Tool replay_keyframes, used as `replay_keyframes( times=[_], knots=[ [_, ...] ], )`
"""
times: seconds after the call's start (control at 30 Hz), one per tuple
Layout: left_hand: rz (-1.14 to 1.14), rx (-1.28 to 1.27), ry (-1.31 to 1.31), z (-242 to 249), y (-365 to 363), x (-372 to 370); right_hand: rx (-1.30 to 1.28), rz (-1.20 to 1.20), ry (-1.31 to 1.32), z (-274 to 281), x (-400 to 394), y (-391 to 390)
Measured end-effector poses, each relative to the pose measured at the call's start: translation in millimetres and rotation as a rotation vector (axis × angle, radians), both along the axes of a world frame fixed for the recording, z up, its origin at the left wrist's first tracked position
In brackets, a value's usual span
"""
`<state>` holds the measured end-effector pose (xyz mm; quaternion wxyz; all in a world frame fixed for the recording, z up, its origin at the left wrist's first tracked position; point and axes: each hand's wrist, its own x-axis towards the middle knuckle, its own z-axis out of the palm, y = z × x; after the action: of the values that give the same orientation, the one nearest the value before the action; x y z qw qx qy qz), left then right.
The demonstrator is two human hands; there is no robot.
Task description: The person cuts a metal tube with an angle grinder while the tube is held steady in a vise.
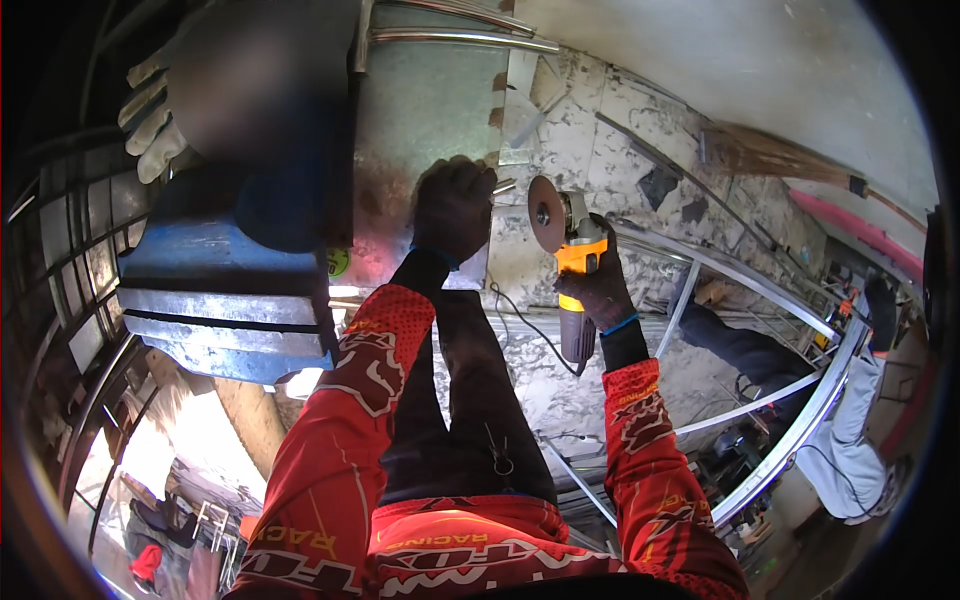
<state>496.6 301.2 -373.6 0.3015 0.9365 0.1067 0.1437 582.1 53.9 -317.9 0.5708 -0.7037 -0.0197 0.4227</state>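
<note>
My right hand (604, 287), in a dark glove, grips a yellow and grey angle grinder (583, 256) by its body. The grinder's brown disc (545, 214) faces left, toward my other hand, with a gap between them. My left hand (455, 212), also in a dark glove, is closed over the right part of a metal-topped bench (425, 110). The shiny end of a metal tube (504, 186) sticks out at its right side; the rest is hidden by the fingers. A black cord (530, 325) runs near the grinder's lower end.
A blue bench vise (220, 290) stands at the left. Metal tubes (460, 38) lie across the bench's far end. At the right are a welded metal frame (760, 285) and people's legs (845, 420). Another person's light glove (155, 115) shows at upper left.
</note>
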Motion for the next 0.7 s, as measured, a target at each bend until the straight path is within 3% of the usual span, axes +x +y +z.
replay_keyframes(
  times=[0.7],
  knots=[
    [0.053, 0.032, -0.092, -5.6, -8.4, -1.5, -0.041, 0.073, -0.01, -5.3, 0.7, 7.1]
  ],
)
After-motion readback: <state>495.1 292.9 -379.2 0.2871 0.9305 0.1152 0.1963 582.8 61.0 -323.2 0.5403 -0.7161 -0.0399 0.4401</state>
